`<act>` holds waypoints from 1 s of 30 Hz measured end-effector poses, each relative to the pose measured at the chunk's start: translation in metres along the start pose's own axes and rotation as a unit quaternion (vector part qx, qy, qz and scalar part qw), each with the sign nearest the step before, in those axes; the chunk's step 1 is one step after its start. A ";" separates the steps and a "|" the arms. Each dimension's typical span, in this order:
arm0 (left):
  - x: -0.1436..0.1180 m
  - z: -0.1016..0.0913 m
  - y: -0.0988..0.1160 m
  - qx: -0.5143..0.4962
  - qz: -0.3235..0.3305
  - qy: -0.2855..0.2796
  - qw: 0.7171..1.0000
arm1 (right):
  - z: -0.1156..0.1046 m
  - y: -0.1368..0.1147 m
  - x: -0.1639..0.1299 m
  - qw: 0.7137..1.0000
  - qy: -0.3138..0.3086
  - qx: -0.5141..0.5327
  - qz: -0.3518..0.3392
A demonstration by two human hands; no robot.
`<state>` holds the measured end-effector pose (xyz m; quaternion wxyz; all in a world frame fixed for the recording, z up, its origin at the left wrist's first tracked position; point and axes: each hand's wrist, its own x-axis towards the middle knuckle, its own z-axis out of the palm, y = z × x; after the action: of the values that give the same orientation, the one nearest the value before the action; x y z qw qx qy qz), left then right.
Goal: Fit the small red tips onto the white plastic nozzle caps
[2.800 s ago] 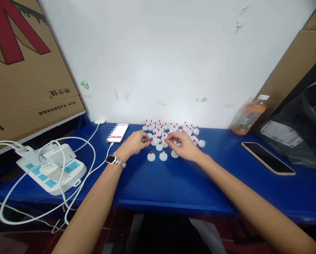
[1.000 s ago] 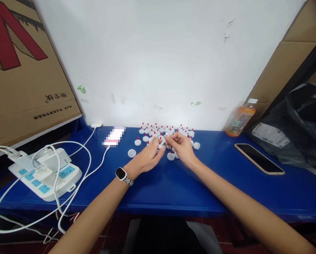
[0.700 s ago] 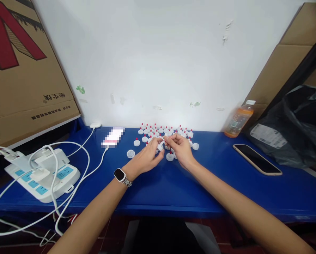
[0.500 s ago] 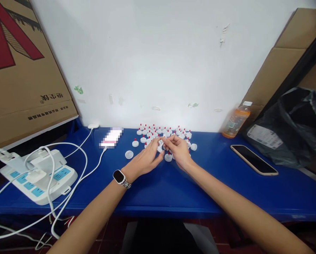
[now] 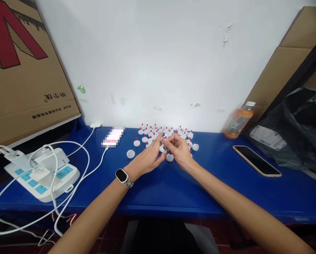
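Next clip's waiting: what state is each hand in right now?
Left hand: holding a white cap between thumb and fingers.
Right hand: closed, fingertips pinched at that cap; whether they grip a separate small piece cannot be told.

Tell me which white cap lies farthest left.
The ringed white cap left of the left hand; it lies flat and shows no red tip, unlike the red-tipped cap just beyond it.

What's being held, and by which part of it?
A small round white plastic cap: the left hand seems to hold its wide base, the right hand its narrow tip; exact contacts are hidden.
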<state>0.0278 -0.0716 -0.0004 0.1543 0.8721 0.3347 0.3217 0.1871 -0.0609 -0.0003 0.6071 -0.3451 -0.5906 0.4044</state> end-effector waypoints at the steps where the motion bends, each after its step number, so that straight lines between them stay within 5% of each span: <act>1: 0.001 -0.001 -0.001 0.000 0.004 0.008 1.000 | -0.002 -0.001 0.001 1.000 -0.005 -0.017 -0.014; 5: 0.002 -0.019 -0.015 0.018 -0.014 0.046 0.999 | -0.015 -0.003 0.003 0.985 -0.018 -0.153 -0.076; 8: 0.000 -0.041 -0.036 0.069 -0.076 0.099 0.990 | -0.021 -0.001 0.000 0.944 -0.123 -0.288 -0.106; 13: -0.015 -0.069 -0.059 0.161 -0.259 -0.006 0.952 | -0.016 0.002 -0.004 0.840 -0.233 -0.461 -0.166; 17: -0.023 -0.071 -0.064 0.173 -0.353 -0.056 0.918 | -0.011 0.000 -0.005 0.819 -0.213 -0.502 -0.180; 25: -0.011 -0.053 -0.061 0.033 -0.191 -0.025 0.981 | -0.001 0.002 -0.011 0.844 -0.192 -0.467 -0.181; 30: 0.000 -0.036 -0.053 -0.152 -0.143 0.064 0.976 | 0.002 0.007 -0.002 0.867 -0.176 -0.431 -0.175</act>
<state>-0.0223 -0.0307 0.0007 0.3078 0.7591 0.4128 0.3983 0.1847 -0.0595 -0.0074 0.3444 -0.3864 -0.8541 0.0507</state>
